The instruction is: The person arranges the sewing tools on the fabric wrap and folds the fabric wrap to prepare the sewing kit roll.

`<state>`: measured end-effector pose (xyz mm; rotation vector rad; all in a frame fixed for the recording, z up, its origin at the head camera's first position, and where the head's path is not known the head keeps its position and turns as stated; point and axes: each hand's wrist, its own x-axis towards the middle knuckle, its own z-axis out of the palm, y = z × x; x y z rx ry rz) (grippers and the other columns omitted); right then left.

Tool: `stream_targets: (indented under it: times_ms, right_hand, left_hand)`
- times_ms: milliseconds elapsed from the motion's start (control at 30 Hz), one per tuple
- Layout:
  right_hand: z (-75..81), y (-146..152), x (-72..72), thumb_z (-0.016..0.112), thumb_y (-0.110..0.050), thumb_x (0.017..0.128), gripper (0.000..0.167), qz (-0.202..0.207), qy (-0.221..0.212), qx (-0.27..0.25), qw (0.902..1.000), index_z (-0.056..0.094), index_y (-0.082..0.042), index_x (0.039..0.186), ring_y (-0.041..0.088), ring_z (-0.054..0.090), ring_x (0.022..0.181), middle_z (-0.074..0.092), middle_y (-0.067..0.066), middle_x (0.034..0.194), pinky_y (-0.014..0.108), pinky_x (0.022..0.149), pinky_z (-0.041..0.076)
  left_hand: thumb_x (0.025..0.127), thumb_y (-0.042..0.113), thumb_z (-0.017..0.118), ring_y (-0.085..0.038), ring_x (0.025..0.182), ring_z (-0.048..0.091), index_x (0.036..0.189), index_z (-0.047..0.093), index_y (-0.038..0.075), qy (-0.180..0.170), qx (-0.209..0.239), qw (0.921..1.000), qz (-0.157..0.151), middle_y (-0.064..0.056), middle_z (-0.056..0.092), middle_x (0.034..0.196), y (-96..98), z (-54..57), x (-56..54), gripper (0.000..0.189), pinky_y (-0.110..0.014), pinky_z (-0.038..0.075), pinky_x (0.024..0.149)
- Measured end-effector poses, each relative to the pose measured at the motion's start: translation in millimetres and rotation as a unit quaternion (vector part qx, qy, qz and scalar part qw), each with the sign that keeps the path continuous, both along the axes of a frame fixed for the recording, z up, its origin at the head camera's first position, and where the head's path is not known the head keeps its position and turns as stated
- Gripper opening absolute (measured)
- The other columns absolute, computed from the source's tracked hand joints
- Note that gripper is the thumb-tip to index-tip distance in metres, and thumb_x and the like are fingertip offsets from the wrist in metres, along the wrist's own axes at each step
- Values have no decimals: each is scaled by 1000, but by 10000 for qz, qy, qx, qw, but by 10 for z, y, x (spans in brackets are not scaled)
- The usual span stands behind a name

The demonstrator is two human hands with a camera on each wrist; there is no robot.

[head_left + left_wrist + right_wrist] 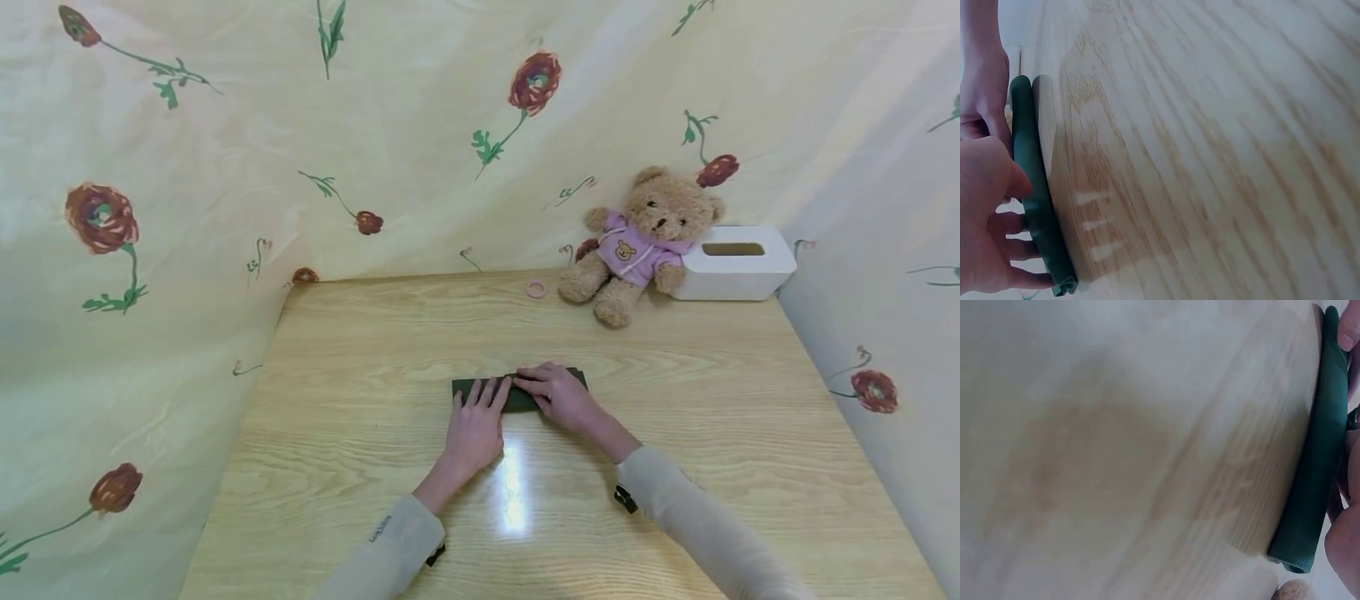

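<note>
A long, flat, dark green leathery case (517, 400) lies crosswise on the wooden table, with folded layers showing at its end (1294, 565). My left hand (474, 421) rests over its left half with the fingers spread and fairly straight, fingertips on the case. From the right, my right hand (566, 398) reaches over the other half. Its fingers are bent together near the middle of the far edge, and its thumb is at the near side. Close up in the left wrist view, my left thumb (1019, 182) touches the case's near side. The palms hide part of the case.
At the back right a teddy bear (637, 242) in a lilac hoodie leans on a white tissue box (738, 271). A small pink ring (536, 289) lies left of the bear. Flower-patterned cloth (420, 125) walls the table (360, 375) at the back and sides.
</note>
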<state>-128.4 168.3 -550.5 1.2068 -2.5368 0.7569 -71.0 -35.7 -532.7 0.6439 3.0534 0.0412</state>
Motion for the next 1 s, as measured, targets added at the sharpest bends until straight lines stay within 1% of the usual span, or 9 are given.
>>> stream_targets:
  times_ms: [100,167,300,467,700,867,933,1000]
  right_hand:
    - [-10,-12,40,73,4,86,35,-22,-51,-121,9999,71,1,120,33,62,103,65,19,126,48,85,51]
    - [-9,-23,56,72,4,87,33,-77,-194,-269,9994,71,1,120,34,62,105,65,19,126,50,86,50]
    - [5,-45,60,69,4,89,28,-295,-624,-658,9954,72,2,117,34,63,106,67,19,122,50,86,51]
    - [39,-73,15,67,5,91,23,-453,-1179,-1017,9868,74,2,113,34,65,103,69,19,117,50,84,51]
    - [84,-88,-43,66,4,92,22,-574,-1617,-878,9812,74,3,112,36,64,107,68,19,118,51,88,50]
    - [97,-107,-70,63,2,95,19,-782,-1930,-861,9743,75,1,109,36,64,110,69,18,116,50,92,49]
    - [96,-107,-71,62,2,95,17,-810,-1946,-861,9737,75,1,107,36,64,109,69,17,115,50,92,49]
    - [101,-98,-56,63,3,94,17,-733,-1839,-817,9768,75,1,106,36,64,108,69,18,114,50,92,49]
  left_hand:
    - [100,26,56,-33,137,43,159,29,18,-5,-55,10000,18,-9,43,153,-1,4,8,65,-56,40,102]
    - [100,27,56,-32,137,43,159,29,19,-29,-73,10000,35,-8,42,154,0,7,5,65,-56,40,102]
    - [100,26,56,-31,137,43,158,29,18,-76,-21,9999,82,-7,43,153,0,14,-7,65,-55,40,102]
    - [100,24,56,-30,137,44,158,30,16,-99,85,9999,104,-6,45,152,-5,27,-23,64,-54,40,102]
    - [99,24,57,-31,136,45,159,29,16,-85,101,9999,92,-6,45,152,-9,30,-32,66,-54,41,101]
    - [99,23,57,-30,135,46,159,28,15,-81,182,9998,97,-6,46,151,-7,28,-32,67,-54,41,101]
    - [99,23,57,-30,135,47,159,28,15,-98,179,9998,84,-6,47,151,-3,29,-29,67,-54,41,101]
    - [99,23,58,-30,135,46,159,27,15,-130,135,9998,73,-6,46,151,1,20,-24,68,-54,41,101]
